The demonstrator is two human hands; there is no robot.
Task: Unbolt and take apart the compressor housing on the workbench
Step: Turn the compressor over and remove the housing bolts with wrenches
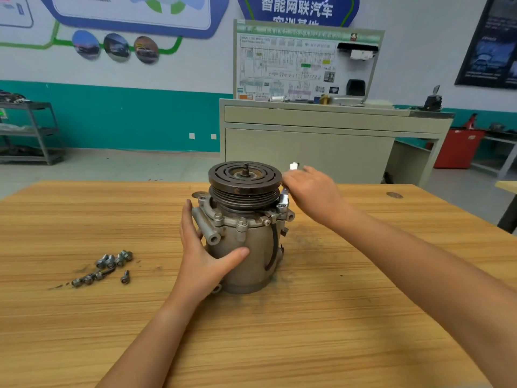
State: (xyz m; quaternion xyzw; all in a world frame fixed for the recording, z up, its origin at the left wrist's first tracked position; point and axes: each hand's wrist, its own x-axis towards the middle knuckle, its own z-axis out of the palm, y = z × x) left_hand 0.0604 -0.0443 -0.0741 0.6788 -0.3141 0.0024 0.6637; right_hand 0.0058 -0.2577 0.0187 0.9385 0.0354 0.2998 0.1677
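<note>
A grey metal compressor (246,247) stands upright in the middle of the wooden workbench (335,317), its dark grooved pulley (244,180) on top. Bolts (242,224) sit in the flange below the pulley. My left hand (204,256) grips the left side of the housing, thumb across the front. My right hand (310,189) is at the upper right of the compressor and holds a silver tool (284,198) whose lower end sits on a flange bolt; a white tip (293,165) sticks out above the fingers.
Several loose bolts (107,266) lie on the bench to the left of the compressor. A beige cabinet with a wiring display board (307,135) stands behind the bench. A grey shelf rack (30,133) is at the far left, a red bin (458,147) at the far right.
</note>
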